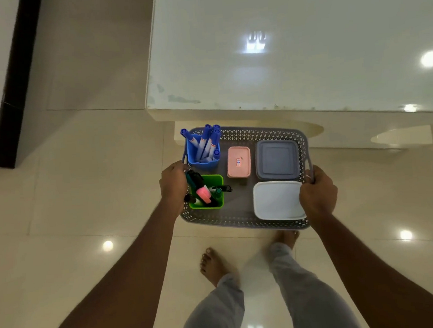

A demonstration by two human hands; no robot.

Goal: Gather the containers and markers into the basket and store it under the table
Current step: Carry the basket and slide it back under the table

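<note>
The grey perforated basket hung above the tiled floor just short of the white surface, whose near edge lay at twelve o'clock from it. The left hand had its grip closed on the handle at nine o'clock, the right hand closed on the handle at three. Its long axis ran nine to three, parallel to that edge. Inside, the blue cup of markers stood at eleven o'clock, the green cup at eight, the pink box near centre, the grey-lidded container at two and the white-lidded container at four. To finish well, I judge the basket should be lowered level so the upright cups stay standing, then slid broadside toward twelve under the surface.
</note>
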